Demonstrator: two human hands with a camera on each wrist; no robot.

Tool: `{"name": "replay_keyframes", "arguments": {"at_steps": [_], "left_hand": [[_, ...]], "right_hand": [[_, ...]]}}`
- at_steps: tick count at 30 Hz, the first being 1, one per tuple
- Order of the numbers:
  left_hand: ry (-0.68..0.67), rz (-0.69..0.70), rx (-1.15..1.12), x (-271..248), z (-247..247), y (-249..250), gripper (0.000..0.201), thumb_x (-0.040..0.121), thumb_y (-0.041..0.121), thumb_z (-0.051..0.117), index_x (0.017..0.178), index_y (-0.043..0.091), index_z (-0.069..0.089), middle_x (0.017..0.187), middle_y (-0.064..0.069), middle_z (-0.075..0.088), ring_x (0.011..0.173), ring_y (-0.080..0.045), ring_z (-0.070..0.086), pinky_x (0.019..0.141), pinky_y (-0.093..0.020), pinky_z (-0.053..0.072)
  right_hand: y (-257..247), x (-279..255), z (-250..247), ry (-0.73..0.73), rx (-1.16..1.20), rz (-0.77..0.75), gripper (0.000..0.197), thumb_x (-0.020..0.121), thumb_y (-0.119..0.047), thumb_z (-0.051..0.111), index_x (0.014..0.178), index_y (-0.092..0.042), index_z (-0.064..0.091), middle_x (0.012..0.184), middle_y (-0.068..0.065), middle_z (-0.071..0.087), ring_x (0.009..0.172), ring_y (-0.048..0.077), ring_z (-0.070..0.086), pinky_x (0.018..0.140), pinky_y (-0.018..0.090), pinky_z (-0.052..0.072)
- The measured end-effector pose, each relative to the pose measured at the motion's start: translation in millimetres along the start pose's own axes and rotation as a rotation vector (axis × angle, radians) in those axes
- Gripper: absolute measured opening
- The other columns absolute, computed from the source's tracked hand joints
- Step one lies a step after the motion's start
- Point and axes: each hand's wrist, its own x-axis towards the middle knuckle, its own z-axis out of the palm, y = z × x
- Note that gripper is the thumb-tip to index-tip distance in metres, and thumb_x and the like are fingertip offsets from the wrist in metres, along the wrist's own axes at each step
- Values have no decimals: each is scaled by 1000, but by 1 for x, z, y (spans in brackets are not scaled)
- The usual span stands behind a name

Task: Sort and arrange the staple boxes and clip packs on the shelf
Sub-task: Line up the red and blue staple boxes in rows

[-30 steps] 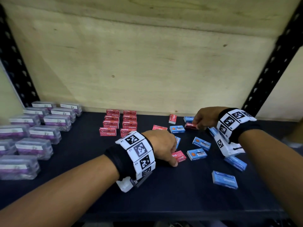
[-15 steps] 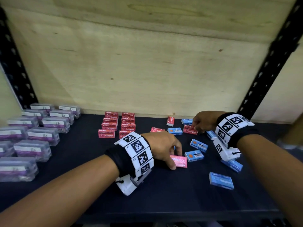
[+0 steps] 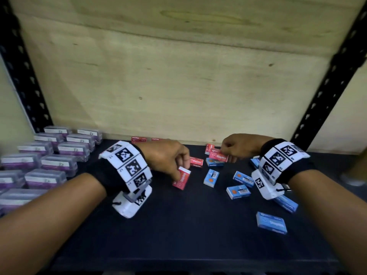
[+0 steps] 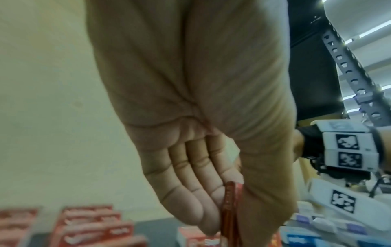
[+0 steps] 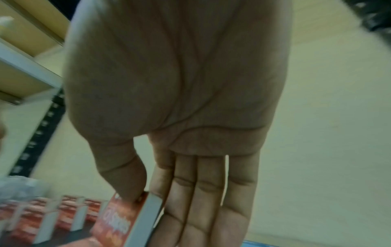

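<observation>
My left hand pinches a red staple box between thumb and fingers, lifted and tilted above the dark shelf; the left wrist view shows that red box edge-on in the pinch. My right hand pinches another red staple box at the back right; in the right wrist view the thumb presses on this box. The sorted red boxes lie in rows, mostly hidden behind my left hand in the head view. Clear clip packs with purple labels line the left.
Several blue staple boxes lie scattered on the right half, one near the front. Two loose red boxes sit between my hands. A plywood back wall and black perforated uprights bound the shelf.
My left hand has lifted the red box off the shelf and carried it back and left. My right hand has raised its red box off the surface.
</observation>
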Motion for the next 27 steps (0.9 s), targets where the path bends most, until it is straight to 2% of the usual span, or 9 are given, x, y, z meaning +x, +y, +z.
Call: {"name": "replay_keyframes", "arguments": {"at_steps": [3,7,12,15,19,22,24,27], "left_hand": [[4,-69,125,-17,-14,-19,24,72,14,81,90,27,72,79,14,69,75,-5,65,70,-25,54],[-60,-177,314,-32,-22,-36,25,79,15,77,100,28,74,74,20,59,68,3,53,60,-13,41],[-91,-233,331,-38,-16,-54,33,80,13,75,111,26,74,81,20,60,77,0,56,64,-9,43],[-83,-238,308,-41,-12,-60,35,82,15,75,114,28,72,80,24,56,76,2,53,69,-12,43],[-67,-260,269,-46,-10,-70,37,81,18,77,115,28,68,91,17,61,76,3,56,67,-11,42],[-73,-311,257,-53,-13,-76,38,78,25,80,113,29,66,102,12,63,90,-5,60,79,-20,49],[-96,-362,265,-58,-14,-79,39,77,29,81,112,29,63,103,11,61,95,-9,60,85,-26,50],[-90,-404,288,-63,-14,-84,35,79,33,79,109,28,60,100,11,61,93,-10,59,81,-26,49]], "right_hand": [[-30,-1,9,-38,-111,-107,20,99,-28,51,85,-19,62,82,-5,68,74,10,59,76,29,46],[-72,-1,21,-75,-177,-212,20,95,-26,55,101,-15,69,95,-1,74,88,17,68,85,33,52],[-114,-5,39,-85,-295,-289,19,97,-30,54,104,-20,67,98,-6,68,90,15,61,84,30,49],[-128,-4,49,-69,-317,-312,15,97,-32,53,100,-22,64,91,-8,60,89,15,57,78,28,44],[-134,-3,51,-74,-332,-311,18,99,-32,52,103,-19,63,96,-5,62,89,16,57,76,29,43],[-133,-4,51,-72,-289,-310,15,98,-33,53,102,-22,63,92,-9,60,83,11,55,72,27,41],[-132,-5,50,-81,-263,-313,17,97,-35,56,107,-23,64,99,-9,63,86,10,56,74,26,43],[-133,-7,47,-124,-245,-306,22,95,-35,62,114,-24,63,108,-8,66,96,13,60,85,28,46]]}}
